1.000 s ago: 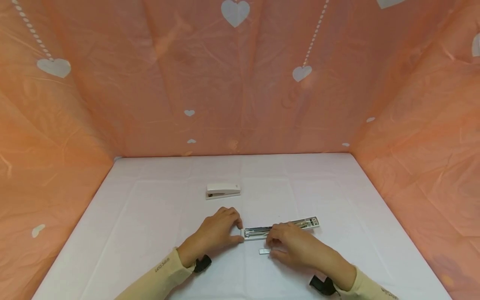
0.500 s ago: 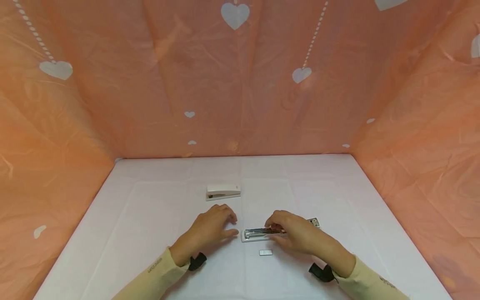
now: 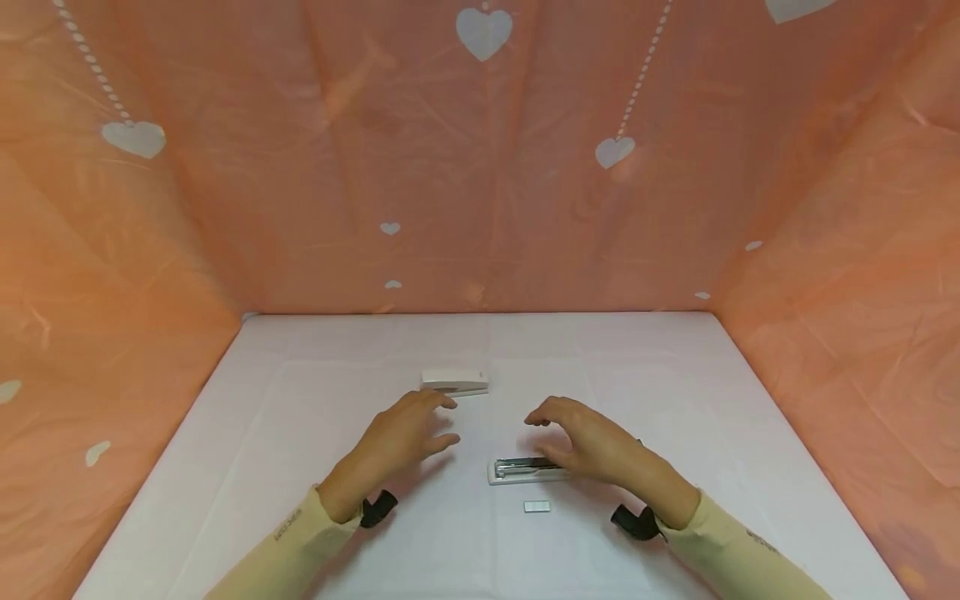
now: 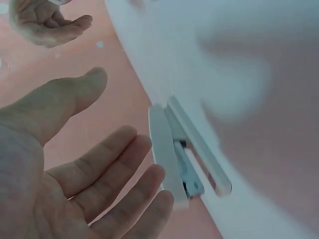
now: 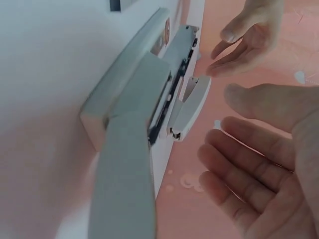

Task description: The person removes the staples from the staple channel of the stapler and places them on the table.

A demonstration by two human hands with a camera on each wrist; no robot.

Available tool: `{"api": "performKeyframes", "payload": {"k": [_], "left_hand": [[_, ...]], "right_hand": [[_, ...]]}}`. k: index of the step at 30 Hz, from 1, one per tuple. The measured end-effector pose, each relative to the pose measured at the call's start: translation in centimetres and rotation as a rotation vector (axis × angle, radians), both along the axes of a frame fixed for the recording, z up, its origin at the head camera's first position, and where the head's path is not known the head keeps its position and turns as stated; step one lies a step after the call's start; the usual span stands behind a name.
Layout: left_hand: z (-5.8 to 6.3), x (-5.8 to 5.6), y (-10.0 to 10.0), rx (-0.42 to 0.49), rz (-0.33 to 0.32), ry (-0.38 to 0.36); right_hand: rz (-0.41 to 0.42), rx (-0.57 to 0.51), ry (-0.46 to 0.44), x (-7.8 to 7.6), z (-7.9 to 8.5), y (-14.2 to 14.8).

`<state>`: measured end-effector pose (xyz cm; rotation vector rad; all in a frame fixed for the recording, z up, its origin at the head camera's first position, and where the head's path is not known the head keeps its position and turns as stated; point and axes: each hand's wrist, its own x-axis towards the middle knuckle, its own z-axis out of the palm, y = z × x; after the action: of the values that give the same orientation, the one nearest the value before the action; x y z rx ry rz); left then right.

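Relaxed, with fingers spread, my left hand [image 3: 397,437] hovers in front of a white stapler [image 3: 454,379] that lies toward the back of the table. That stapler [image 4: 169,157] appears just past the fingertips in the left wrist view. My right hand [image 3: 592,437] is held over a second stapler [image 3: 525,471], its fingers loosely bent around nothing. This second stapler [image 5: 132,84] is swung wide open, with its metal staple channel exposed; the hand covers its right part in the head view. A short strip of staples [image 3: 537,506] lies in front of it.
A white cloth covers the table [image 3: 315,367]. Orange sheeting [image 3: 480,208] with white hearts rises behind it and on both sides. Black wrist cameras [image 3: 378,508] sit under both wrists.
My left hand has drawn back from the opened stapler, up and left toward the white one. My right hand has let go of the opened stapler and risen; the staple strip stays in front.
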<state>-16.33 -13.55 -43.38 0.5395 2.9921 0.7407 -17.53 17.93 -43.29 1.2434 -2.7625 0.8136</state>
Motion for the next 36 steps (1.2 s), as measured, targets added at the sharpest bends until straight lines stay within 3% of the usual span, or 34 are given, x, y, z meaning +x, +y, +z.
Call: {"api": "performKeyframes", "payload": {"k": [13, 25, 33, 36], "left_hand": [[1.0, -1.3, -2.7, 0.145, 0.009, 0.024], [0.4, -3.1, -4.0, 0.213, -0.007, 0.066], [-0.1, -4.3, -4.8, 0.195, 0.055, -0.035], [-0.4, -4.6, -5.0, 0.188, 0.048, -0.041]], "right_hand": [[0.008, -0.042, 0.079, -2.1, 0.7, -1.7], [-0.031, -0.043, 0.127, -3.6, 1.8, -4.6], [-0.002, -0.06, 0.137, -5.2, 2.1, -6.6], [0.005, -0.058, 0.124, -5.7, 2.2, -7.3]]}}
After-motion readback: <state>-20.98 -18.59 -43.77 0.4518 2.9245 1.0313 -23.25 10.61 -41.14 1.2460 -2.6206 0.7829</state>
